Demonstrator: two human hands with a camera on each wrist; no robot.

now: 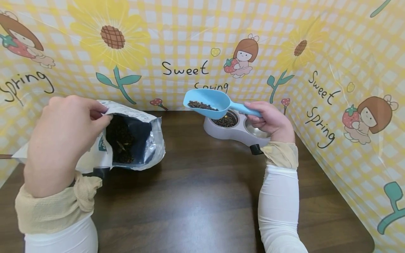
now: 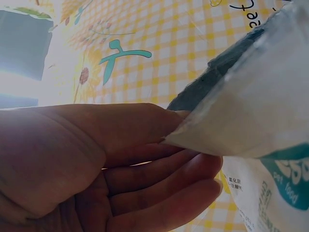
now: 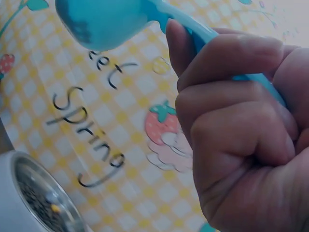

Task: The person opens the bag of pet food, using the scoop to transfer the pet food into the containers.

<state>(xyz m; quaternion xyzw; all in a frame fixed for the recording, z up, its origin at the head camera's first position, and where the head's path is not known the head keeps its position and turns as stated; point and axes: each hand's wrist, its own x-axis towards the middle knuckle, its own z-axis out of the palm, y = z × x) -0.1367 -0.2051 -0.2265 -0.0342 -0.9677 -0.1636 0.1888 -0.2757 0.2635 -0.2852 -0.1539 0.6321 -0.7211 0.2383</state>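
Observation:
My left hand (image 1: 63, 137) pinches the top edge of a white pet food bag (image 1: 155, 147), holding its mouth wide; dark kibble lies inside against the silvery lining. In the left wrist view the thumb and forefinger (image 2: 140, 128) grip the bag's corner while the other fingers extend below. My right hand (image 1: 269, 119) grips the handle of a light blue scoop (image 1: 215, 96), raised and roughly level, with some brown kibble in its bowl. Beneath the scoop stands a white double pet bowl (image 1: 218, 133). Its left dish holds kibble (image 1: 226, 121); the right metal dish (image 1: 253, 130) is partly hidden by my hand.
A dark wooden table (image 1: 190, 196) carries the bag and the bowls. Yellow checked cloth (image 1: 177, 35) with printed flowers and lettering stands as walls behind and at both sides, close behind the bowls. A black strap end (image 1: 255, 149) hangs by my right wrist.

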